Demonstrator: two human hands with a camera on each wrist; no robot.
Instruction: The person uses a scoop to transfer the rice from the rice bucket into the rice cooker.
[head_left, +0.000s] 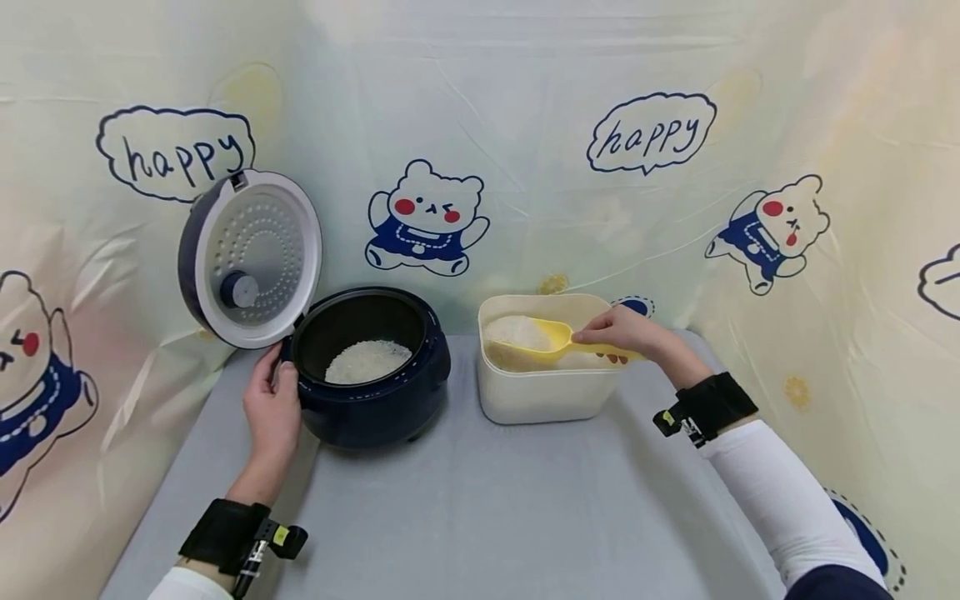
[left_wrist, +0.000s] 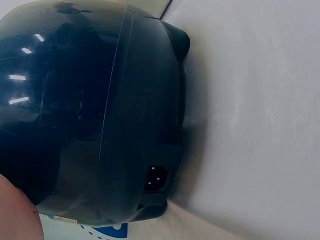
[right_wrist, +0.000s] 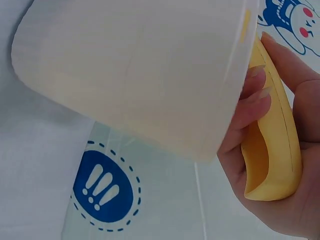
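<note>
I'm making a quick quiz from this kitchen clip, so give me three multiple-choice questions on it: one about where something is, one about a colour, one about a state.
1. Where does the white container stand relative to the rice cooker?
A. to the person's right of it
B. to the person's left of it
C. on top of it

2. What colour is the scoop?
A. red
B. yellow
C. green

3. How is the cooker's lid?
A. closed flat
C. lying detached on the table
B. swung open, standing up

Answers:
1 A: in the head view the container sits beside the cooker, toward the right hand.
2 B: the scoop gripped by the right hand is yellow in the head and right wrist views.
3 B: the lid stands raised at the cooker's side, showing its inner face, and the rice in the pot is uncovered; the left hand rests on the cooker's side.
</note>
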